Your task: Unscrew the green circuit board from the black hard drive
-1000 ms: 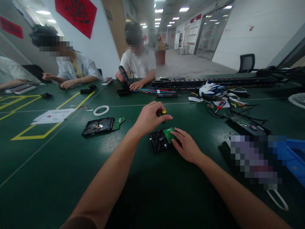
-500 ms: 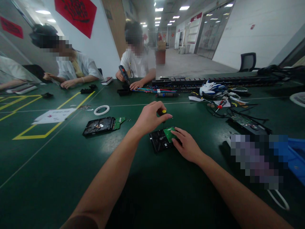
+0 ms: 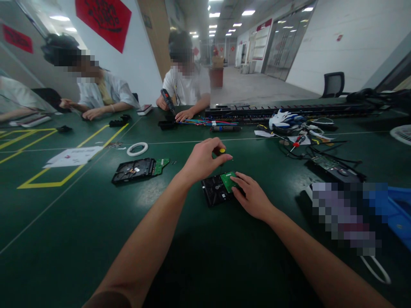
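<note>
My left hand (image 3: 205, 157) is closed round a small screwdriver (image 3: 222, 151) with a yellow-topped dark handle, upright above a hard drive (image 3: 214, 191). Its tip is hard to make out. The drive lies flat on the green table in front of me, black with a green circuit board (image 3: 227, 181) on its right part. My right hand (image 3: 253, 196) grips the drive's right side, its fingers reaching over the board's edge. To the left lies a second hard drive (image 3: 133, 170), its green board (image 3: 161, 165) sticking out at one end.
A white tape ring (image 3: 137, 149) and a paper sheet (image 3: 72, 157) lie left. Gloves (image 3: 284, 119), a red screwdriver (image 3: 298, 141), cables and another drive (image 3: 337, 167) are at right, near a blue bin (image 3: 394, 209). Across the table a co-worker (image 3: 184, 85) holds a power screwdriver (image 3: 168, 100).
Almost nothing differs. The view has shifted very slightly; my left hand stays on the screwdriver and my right hand on the drive.
</note>
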A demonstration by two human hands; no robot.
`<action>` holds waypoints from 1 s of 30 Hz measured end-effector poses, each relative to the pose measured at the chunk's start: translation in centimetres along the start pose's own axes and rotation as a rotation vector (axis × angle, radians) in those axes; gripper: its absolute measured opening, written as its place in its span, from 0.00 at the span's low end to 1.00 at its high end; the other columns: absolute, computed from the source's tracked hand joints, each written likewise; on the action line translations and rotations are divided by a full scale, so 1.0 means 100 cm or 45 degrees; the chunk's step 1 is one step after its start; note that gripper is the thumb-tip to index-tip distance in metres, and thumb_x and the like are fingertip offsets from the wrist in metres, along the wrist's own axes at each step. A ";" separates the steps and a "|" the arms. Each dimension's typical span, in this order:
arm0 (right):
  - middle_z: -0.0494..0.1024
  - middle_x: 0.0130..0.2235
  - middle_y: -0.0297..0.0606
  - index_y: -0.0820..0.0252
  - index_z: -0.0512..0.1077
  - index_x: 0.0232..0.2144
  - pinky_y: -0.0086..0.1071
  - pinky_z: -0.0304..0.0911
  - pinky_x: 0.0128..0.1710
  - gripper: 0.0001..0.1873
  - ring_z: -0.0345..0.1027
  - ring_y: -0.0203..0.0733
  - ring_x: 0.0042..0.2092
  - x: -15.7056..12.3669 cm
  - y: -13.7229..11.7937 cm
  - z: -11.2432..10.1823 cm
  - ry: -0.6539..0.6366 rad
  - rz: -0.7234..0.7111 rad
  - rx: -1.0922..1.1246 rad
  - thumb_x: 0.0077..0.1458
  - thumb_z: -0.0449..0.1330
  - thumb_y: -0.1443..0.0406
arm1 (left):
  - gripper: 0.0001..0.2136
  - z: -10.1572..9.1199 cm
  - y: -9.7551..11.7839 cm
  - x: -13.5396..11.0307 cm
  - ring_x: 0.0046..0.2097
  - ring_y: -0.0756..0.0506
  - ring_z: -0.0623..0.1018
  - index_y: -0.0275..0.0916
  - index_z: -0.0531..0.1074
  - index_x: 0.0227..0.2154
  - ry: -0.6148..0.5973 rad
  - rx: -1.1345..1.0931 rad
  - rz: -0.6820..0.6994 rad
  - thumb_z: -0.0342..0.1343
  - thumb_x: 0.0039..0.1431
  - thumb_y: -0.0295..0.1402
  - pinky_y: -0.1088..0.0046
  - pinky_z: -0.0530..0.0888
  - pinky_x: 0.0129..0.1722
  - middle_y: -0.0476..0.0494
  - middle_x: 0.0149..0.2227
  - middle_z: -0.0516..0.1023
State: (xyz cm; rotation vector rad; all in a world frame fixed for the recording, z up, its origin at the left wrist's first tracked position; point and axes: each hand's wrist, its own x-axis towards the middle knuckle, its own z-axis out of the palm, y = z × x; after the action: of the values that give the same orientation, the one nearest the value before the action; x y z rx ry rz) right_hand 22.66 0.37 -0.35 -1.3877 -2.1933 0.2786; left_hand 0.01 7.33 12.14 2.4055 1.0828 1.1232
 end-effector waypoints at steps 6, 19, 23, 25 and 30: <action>0.69 0.68 0.50 0.57 0.71 0.64 0.59 0.60 0.68 0.24 0.62 0.58 0.69 0.000 -0.001 0.000 0.008 -0.011 -0.001 0.71 0.54 0.57 | 0.07 0.000 -0.002 0.001 0.42 0.45 0.79 0.40 0.78 0.44 -0.014 0.022 0.013 0.66 0.65 0.33 0.69 0.75 0.40 0.45 0.42 0.82; 0.69 0.68 0.51 0.56 0.72 0.63 0.59 0.61 0.67 0.23 0.64 0.58 0.68 0.000 0.000 0.001 0.032 -0.026 0.007 0.71 0.55 0.57 | 0.12 0.001 -0.001 0.000 0.47 0.44 0.82 0.42 0.79 0.53 -0.031 0.018 0.030 0.60 0.69 0.31 0.64 0.78 0.51 0.44 0.50 0.84; 0.69 0.68 0.50 0.56 0.71 0.64 0.59 0.61 0.68 0.23 0.63 0.58 0.69 0.000 0.001 0.002 0.029 -0.024 -0.001 0.71 0.54 0.57 | 0.14 0.001 0.001 0.000 0.52 0.42 0.82 0.39 0.79 0.55 -0.049 -0.055 0.036 0.56 0.71 0.31 0.62 0.78 0.54 0.40 0.54 0.83; 0.69 0.68 0.51 0.58 0.71 0.64 0.59 0.60 0.68 0.24 0.63 0.57 0.69 0.000 0.001 0.002 0.022 -0.027 -0.006 0.71 0.54 0.57 | 0.15 0.001 0.002 0.001 0.52 0.43 0.82 0.38 0.78 0.57 -0.066 -0.079 0.030 0.53 0.72 0.29 0.62 0.78 0.54 0.38 0.56 0.82; 0.68 0.69 0.50 0.56 0.70 0.64 0.60 0.60 0.68 0.24 0.62 0.57 0.69 0.000 0.002 0.003 0.018 -0.019 -0.007 0.72 0.54 0.56 | 0.17 -0.002 0.002 0.001 0.49 0.43 0.82 0.37 0.77 0.57 -0.071 -0.062 -0.001 0.51 0.72 0.26 0.62 0.79 0.53 0.38 0.56 0.82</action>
State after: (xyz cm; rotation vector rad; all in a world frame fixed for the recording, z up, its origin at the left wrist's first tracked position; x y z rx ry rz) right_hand 22.68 0.52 -0.69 -1.3718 -2.1935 0.2566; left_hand 0.00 7.27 12.44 2.3834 1.0269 1.0632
